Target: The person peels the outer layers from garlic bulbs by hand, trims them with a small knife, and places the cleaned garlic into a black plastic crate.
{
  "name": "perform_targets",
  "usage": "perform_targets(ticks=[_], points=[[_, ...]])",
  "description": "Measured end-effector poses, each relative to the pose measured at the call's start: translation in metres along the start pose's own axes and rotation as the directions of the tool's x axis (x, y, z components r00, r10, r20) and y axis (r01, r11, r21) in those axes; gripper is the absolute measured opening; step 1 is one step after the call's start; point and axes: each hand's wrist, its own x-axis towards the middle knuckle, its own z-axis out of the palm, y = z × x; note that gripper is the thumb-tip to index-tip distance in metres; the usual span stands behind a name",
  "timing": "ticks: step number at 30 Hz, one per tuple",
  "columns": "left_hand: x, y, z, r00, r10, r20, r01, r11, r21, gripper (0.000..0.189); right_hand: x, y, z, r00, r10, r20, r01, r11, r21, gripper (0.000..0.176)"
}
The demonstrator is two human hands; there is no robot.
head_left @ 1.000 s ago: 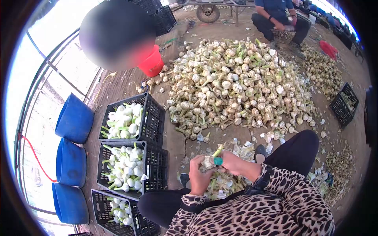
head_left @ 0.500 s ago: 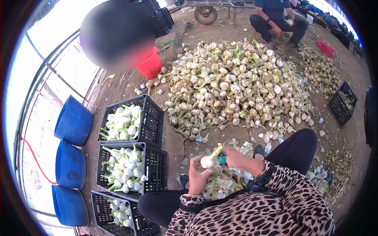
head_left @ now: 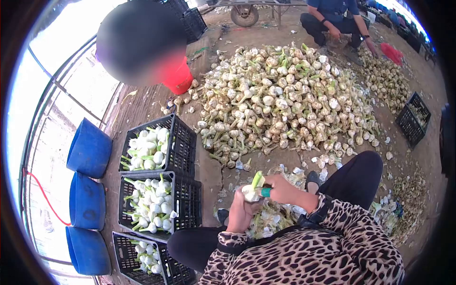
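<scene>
My left hand (head_left: 240, 212) is closed around a pale garlic bulb (head_left: 250, 193) in front of my lap. Its green stem points up and slightly to the right. Against the right side of the bulb, my right hand (head_left: 285, 190) has its fingers curled in and pressed at the base of the stem. A green band (head_left: 265, 192) shows at the thumb of that hand. Below both hands, loose skins and leaf scraps (head_left: 268, 221) lie between my legs.
A large heap of untrimmed garlic (head_left: 285, 99) lies ahead. At left stand black crates (head_left: 185, 204) of white bulbs, with blue tubs (head_left: 88, 202) beyond. A red bucket (head_left: 179, 81) is behind them. A co-worker (head_left: 335, 21) crouches at the back right near another black crate (head_left: 412, 124).
The bulb has turned in my hands, its stem now steeper and showing fresher green. The co-worker's arm has reached down to the smaller garlic pile. The view has shifted slightly.
</scene>
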Motion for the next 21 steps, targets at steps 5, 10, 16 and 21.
perform_targets(ticks=[5, 10, 16, 21], points=[[-0.001, -0.004, -0.011, 0.999, 0.042, 0.002, -0.042, 0.983, 0.176, 0.045, -0.001, 0.014, 0.008, 0.973, -0.219, -0.068, 0.226, 0.969, 0.101, 0.027], [0.001, -0.003, -0.022, 0.979, -0.065, 0.193, 0.097, 0.982, -0.160, 0.057, -0.006, 0.014, -0.009, 0.989, 0.029, 0.143, -0.105, 0.823, 0.558, 0.021], [-0.009, 0.002, -0.021, 0.958, 0.022, 0.285, 0.030, 0.984, -0.175, 0.065, 0.004, 0.032, -0.027, 0.950, 0.307, -0.052, 0.037, 0.053, 0.998, 0.028], [-0.007, 0.000, -0.027, 0.994, 0.011, 0.106, 0.007, 0.986, -0.165, 0.050, -0.010, 0.040, -0.023, 0.935, 0.330, 0.126, -0.110, 0.611, -0.784, 0.041]])
